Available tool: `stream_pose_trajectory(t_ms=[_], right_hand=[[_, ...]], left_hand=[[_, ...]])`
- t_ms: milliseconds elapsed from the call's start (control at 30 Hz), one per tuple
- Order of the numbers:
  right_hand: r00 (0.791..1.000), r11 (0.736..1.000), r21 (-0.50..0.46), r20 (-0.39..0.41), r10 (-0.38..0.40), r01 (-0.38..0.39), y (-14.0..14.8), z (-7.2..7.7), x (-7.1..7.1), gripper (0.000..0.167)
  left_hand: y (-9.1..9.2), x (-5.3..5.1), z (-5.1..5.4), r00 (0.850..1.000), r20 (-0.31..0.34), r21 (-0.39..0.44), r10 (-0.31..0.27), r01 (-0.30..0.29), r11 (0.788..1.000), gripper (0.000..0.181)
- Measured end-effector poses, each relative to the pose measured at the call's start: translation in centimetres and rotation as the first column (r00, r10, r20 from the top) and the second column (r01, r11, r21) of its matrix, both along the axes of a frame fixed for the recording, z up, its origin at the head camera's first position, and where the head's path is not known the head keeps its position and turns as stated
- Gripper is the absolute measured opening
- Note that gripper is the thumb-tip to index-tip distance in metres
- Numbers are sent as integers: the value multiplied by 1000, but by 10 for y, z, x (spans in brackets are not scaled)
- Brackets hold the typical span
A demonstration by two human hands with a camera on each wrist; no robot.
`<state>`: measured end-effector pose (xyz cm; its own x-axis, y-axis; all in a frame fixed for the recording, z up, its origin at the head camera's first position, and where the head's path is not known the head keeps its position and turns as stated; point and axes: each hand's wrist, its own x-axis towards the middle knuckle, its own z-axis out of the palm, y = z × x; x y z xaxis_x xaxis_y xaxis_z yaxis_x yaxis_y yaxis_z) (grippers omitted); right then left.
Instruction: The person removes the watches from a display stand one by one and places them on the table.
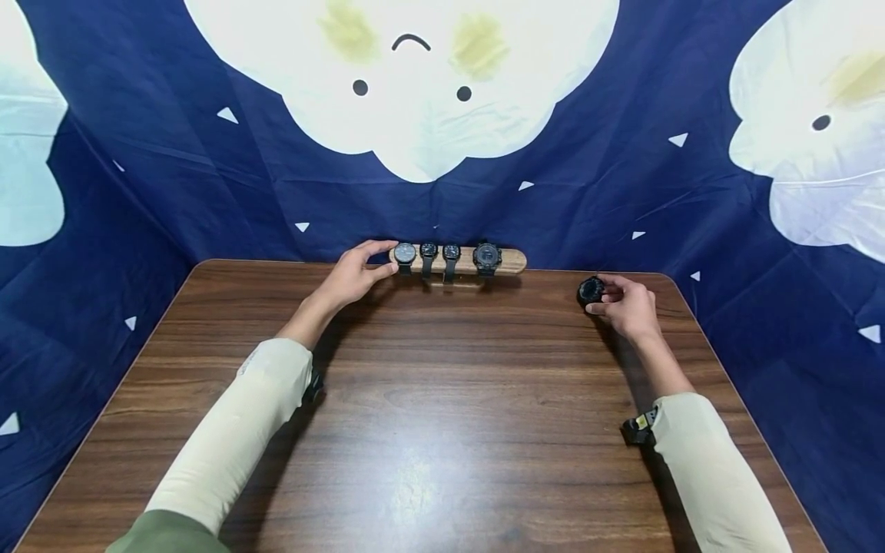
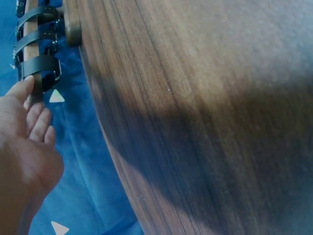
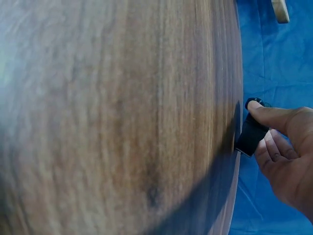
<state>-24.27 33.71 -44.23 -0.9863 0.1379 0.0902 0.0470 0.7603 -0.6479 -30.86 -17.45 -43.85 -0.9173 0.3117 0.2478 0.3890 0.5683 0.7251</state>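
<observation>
A wooden watch stand stands at the table's back edge, with several dark wristwatches strapped round its bar. My left hand pinches the bar's left end, beside a round-faced watch. In the left wrist view, the thumb of my left hand lies on the bar, close to the nearest watch strap. Off to the right, near the table's back corner, my right hand holds a black wristwatch between thumb and fingers. Its dark strap shows below the thumb in the right wrist view.
The brown wood-grain table stretches from the stand towards me. A dark blue cloth with white cloud shapes hangs right behind the table and along both sides. One end of the stand's bar shows at the top of the right wrist view.
</observation>
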Motion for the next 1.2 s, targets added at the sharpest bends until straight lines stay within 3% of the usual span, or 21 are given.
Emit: stream_pose_trajectory(t_ms=[467, 700, 1000, 1200], right_hand=[[999, 999, -45, -42, 20, -22, -4, 0, 1, 58], [997, 1000, 3, -74, 24, -24, -7, 2, 2, 52], [982, 1000, 11, -190, 23, -22, -16, 7, 1, 47], [968, 999, -41, -250, 13, -24, -30, 9, 1, 47]], left_hand=[[0, 1, 0, 1000, 1, 11, 3, -3, 1000, 50], [-1, 0, -2, 1000, 4, 13, 3, -3, 1000, 50], [-1, 0, 0, 1000, 2, 1, 3, -3, 1000, 51], [-1, 1, 1, 1000, 6, -10, 5, -5, 1000, 51]])
